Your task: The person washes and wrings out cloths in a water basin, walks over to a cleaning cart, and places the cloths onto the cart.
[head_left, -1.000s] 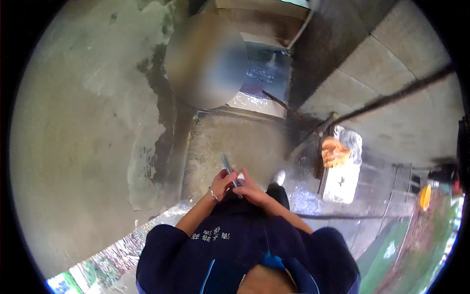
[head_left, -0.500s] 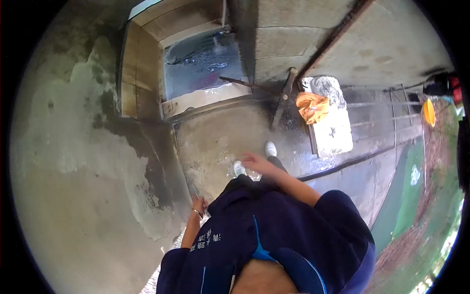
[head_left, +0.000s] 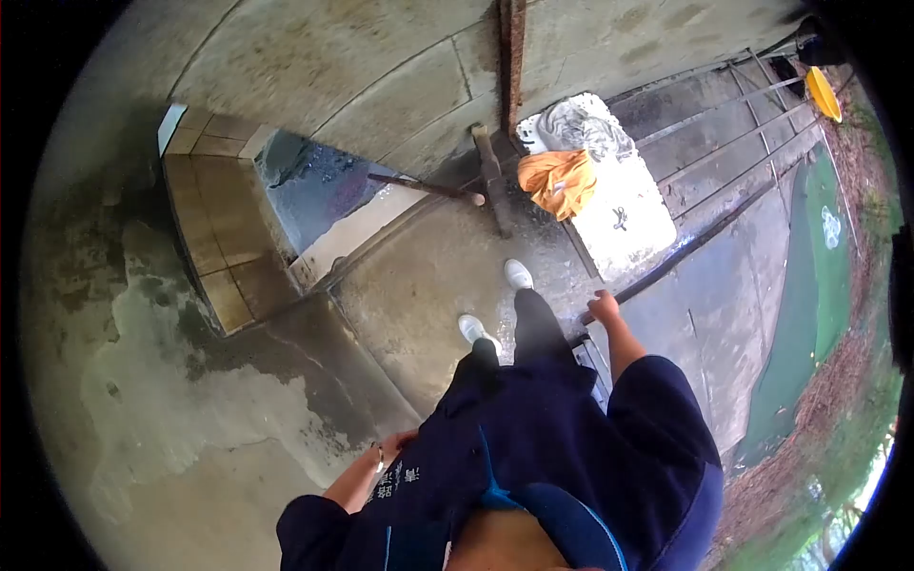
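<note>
1. Head view: the left hand (head_left: 400, 442) now sits at the waist beside the dark shirt (head_left: 552, 419), fingers partly hidden; I cannot tell whether it grips the slim object both hands held in front a second ago.
2. The right hand (head_left: 602, 306) has swung from the front out to the side, fingers curled, near the white slab (head_left: 647, 205); its grip cannot be told.
3. Orange cloth (head_left: 555, 184) lies over the slab's left edge.
4. Farther left in view than before: the water basin (head_left: 314, 186).

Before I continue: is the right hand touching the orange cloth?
Apart: the head view shows the right hand lower in frame, a plain gap from the orange cloth.
</note>
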`<state>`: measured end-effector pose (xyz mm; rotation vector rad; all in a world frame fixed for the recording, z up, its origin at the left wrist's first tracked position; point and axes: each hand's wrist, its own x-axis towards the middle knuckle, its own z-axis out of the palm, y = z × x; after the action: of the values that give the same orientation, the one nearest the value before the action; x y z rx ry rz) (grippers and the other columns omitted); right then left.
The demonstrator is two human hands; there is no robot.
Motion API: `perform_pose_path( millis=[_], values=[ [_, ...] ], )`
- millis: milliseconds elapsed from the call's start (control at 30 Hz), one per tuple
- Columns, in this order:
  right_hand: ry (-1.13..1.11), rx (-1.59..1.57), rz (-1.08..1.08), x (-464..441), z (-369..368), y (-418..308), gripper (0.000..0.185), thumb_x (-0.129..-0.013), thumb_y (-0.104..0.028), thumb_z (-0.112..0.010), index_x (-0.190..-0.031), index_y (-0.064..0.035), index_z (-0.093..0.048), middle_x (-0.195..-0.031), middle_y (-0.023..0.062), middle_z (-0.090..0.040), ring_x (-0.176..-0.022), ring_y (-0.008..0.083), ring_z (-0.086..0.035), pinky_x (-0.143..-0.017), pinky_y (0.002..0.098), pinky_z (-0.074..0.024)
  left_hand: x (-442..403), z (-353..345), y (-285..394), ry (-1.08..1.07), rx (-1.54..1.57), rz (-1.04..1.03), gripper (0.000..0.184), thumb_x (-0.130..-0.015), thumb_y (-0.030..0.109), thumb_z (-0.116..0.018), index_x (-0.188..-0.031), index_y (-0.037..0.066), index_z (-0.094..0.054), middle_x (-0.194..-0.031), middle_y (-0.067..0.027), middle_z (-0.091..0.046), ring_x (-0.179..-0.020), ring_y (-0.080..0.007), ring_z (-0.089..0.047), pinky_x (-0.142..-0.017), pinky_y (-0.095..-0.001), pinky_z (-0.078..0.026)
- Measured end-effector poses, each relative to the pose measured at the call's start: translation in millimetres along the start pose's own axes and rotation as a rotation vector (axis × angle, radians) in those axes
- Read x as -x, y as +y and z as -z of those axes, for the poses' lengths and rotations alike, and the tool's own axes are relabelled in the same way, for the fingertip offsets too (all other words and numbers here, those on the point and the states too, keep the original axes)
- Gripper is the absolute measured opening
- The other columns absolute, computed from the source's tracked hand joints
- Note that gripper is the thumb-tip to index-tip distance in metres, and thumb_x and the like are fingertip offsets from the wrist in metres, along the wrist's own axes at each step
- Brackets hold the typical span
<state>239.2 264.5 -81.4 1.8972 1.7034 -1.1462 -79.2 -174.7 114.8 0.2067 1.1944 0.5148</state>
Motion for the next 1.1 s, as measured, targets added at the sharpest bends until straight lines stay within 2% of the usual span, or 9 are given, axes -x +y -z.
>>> perform_pose_path(
  millis=[200, 300, 367, 467, 600, 667, 733, 833, 1100],
  values=[
    [0.165, -0.027, 0.093, -58, 35, -17, 0.041, -0.063, -0.021, -0.051, -0.100, -0.0034, -0.050, -0.091, 0.0200, -0.054, -0.088, 0.0307, -0.052, -0.079, 0.0345, -0.0392, -44, -33, 134, 0.116, -0.306, 0.231, 0.052, -0.071, 0.007, -0.054, -0.118, 0.006, -0.034, -0.101, -0.0056, -0.052, -0.089, -0.0140, -0.048, -0.078, -0.0277, -0.038],
    [0.423, -0.019, 0.112, -69, 56, -57, 0.047, -0.062, -0.019, -0.052, -0.106, -0.0042, -0.043, -0.086, 0.0221, -0.054, -0.084, 0.0332, -0.052, -0.078, 0.0346, -0.0398, -70, -29, 126, 0.297, -0.459, 0.384, 0.061, -0.068, 0.014, -0.058, -0.121, 0.008, -0.029, -0.094, -0.0074, -0.056, -0.080, -0.0168, -0.052, -0.069, -0.0310, -0.043],
    [0.355, -0.206, 0.074, -94, 67, -65, 0.053, -0.062, -0.015, -0.053, -0.111, -0.0039, -0.037, -0.095, 0.0239, -0.049, -0.093, 0.0336, -0.046, -0.082, 0.0396, -0.0357, -79, 12, 29, 0.138, -0.366, 0.207, 0.057, -0.068, 0.017, -0.057, -0.119, 0.009, -0.032, -0.087, -0.0102, -0.057, -0.071, -0.0180, -0.053, -0.063, -0.0313, -0.043],
    [0.477, -0.046, 0.176, -128, 73, -61, 0.059, -0.064, -0.004, -0.044, -0.120, -0.0025, -0.024, -0.098, 0.0258, -0.048, -0.099, 0.0346, -0.043, -0.084, 0.0404, -0.0346, -37, -12, 23, 0.097, -0.183, 0.311, 0.056, -0.069, 0.017, -0.057, -0.118, 0.008, -0.032, -0.087, -0.0100, -0.057, -0.072, -0.0178, -0.053, -0.063, -0.0312, -0.043],
    [0.137, 0.222, 0.258, -139, 93, -70, 0.067, -0.064, 0.007, -0.037, -0.124, -0.0175, -0.020, -0.127, 0.0209, -0.018, -0.115, 0.0378, -0.022, -0.089, 0.0401, -0.0320, 4, -48, 17, 0.158, -0.077, 0.361, 0.054, -0.069, 0.017, -0.056, -0.117, 0.008, -0.033, -0.088, -0.0097, -0.056, -0.072, -0.0176, -0.053, -0.064, -0.0310, -0.043],
    [0.128, 0.434, 0.119, -128, 97, -86, 0.053, -0.074, -0.008, -0.041, -0.122, -0.0212, -0.024, -0.126, 0.0189, -0.022, -0.103, 0.0311, -0.042, -0.081, 0.0378, -0.0394, 8, -50, 16, 0.207, -0.065, 0.363, 0.054, -0.069, 0.017, -0.056, -0.117, 0.007, -0.033, -0.088, -0.0096, -0.056, -0.073, -0.0174, -0.053, -0.064, -0.0309, -0.043],
    [0.240, 0.009, 0.068, -128, 93, -84, 0.025, -0.082, -0.023, -0.030, -0.102, -0.0152, -0.041, -0.102, 0.0167, -0.045, -0.090, 0.0318, -0.048, -0.074, 0.0398, -0.0404, 5, -44, 21, 0.248, -0.070, 0.368, 0.053, -0.070, 0.017, -0.056, -0.116, 0.007, -0.033, -0.088, -0.0094, -0.056, -0.073, -0.0173, -0.053, -0.064, -0.0308, -0.043],
    [0.187, 0.072, -0.053, -127, 76, -76, 0.021, -0.077, -0.010, -0.039, -0.098, -0.0075, -0.040, -0.101, 0.0246, -0.044, -0.089, 0.0371, -0.048, -0.075, 0.0409, -0.0408, -13, -20, 28, 0.277, -0.109, 0.388, 0.052, -0.070, 0.017, -0.055, -0.116, 0.007, -0.033, -0.089, -0.0092, -0.056, -0.074, -0.0171, -0.053, -0.064, -0.0307, -0.043],
    [0.060, -0.063, 0.007, -58, 48, -68, 0.026, -0.066, -0.017, -0.048, -0.085, 0.0012, -0.048, -0.085, 0.0237, -0.054, -0.084, 0.0352, -0.051, -0.072, 0.0391, -0.0411, -42, 40, 18, 0.230, -0.240, 0.349, 0.049, -0.071, 0.017, -0.055, -0.114, 0.006, -0.034, -0.090, -0.0086, -0.055, -0.075, -0.0167, -0.052, -0.065, -0.0304, -0.043]
  ],
)
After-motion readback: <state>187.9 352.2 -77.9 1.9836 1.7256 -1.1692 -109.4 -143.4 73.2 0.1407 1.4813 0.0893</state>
